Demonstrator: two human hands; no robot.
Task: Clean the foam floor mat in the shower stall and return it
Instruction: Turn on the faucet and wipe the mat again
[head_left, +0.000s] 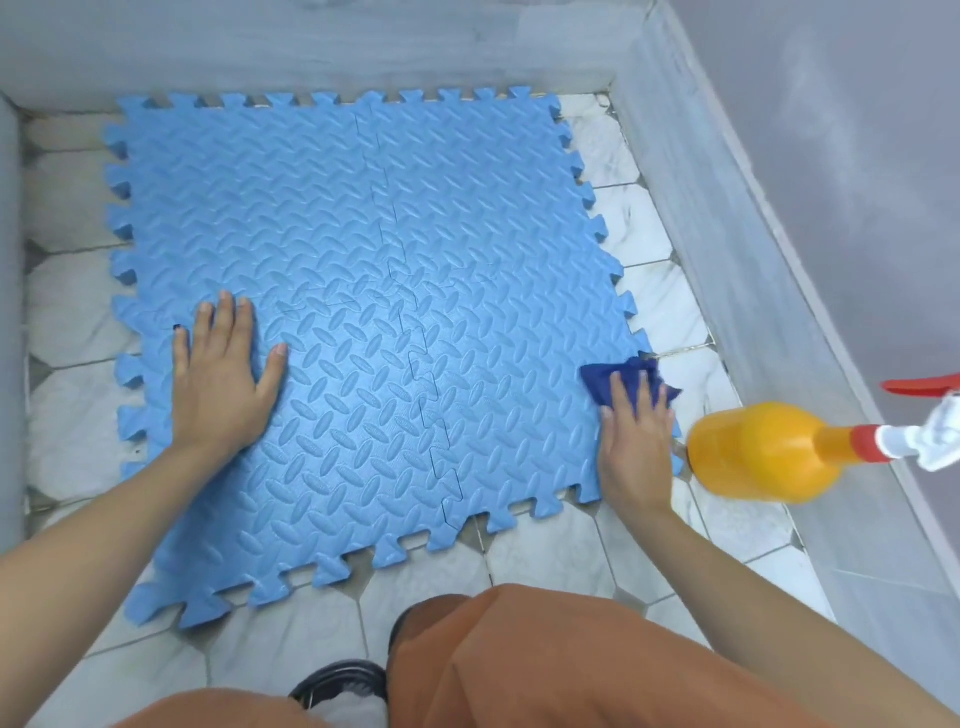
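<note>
Your left hand (221, 374) lies flat with fingers spread on the blue foam floor mat (363, 270), which rests on the tiled shower floor (540, 551). Your right hand (636, 436) presses a dark blue cloth (618, 376) with straight fingers against the mat's right edge. An orange spray bottle (763, 449) stands just beside that hand, against the grey curb (727, 249).

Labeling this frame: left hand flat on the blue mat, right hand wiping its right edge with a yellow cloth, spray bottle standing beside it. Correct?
Not quite. The head view shows the cloth under the right hand is dark blue; yellow is the spray bottle. The rest holds: left hand flat on the blue mat.
</note>
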